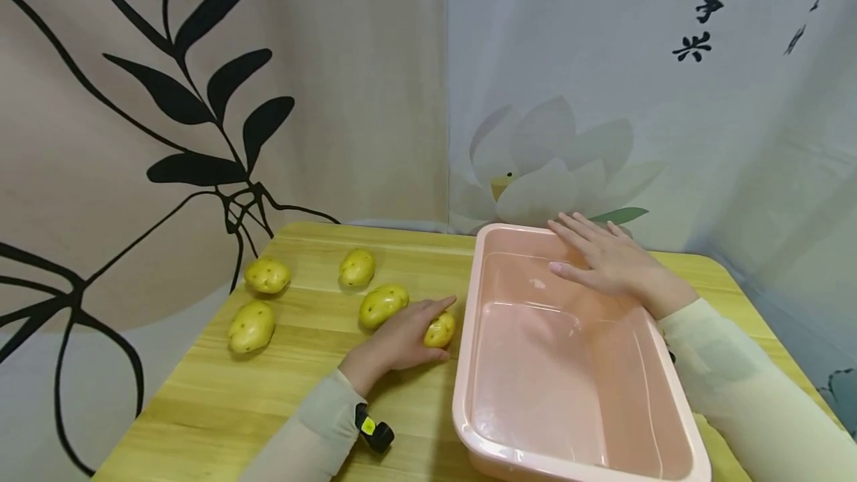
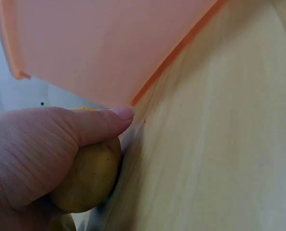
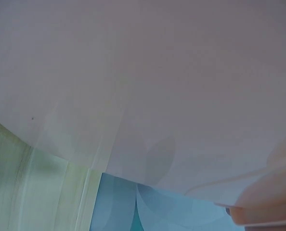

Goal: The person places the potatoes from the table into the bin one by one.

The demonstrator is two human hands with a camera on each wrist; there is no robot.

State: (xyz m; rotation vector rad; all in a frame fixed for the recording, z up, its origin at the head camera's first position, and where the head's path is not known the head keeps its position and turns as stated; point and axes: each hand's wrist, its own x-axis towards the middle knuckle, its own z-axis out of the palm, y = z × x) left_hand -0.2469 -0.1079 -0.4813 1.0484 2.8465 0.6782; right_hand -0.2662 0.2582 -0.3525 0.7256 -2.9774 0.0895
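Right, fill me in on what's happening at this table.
A person's left hand grips a potato just to the left of a pink plastic basin. Their right hand is at the basin's far right corner, fingers extended. Four more potatoes lie on the wooden table, left of the basin. At this moment the gripped potato is outside the basin, beside its left wall.

Leaf-printed pale cloth (image 1: 361, 95) behind a wooden table (image 1: 201, 407)
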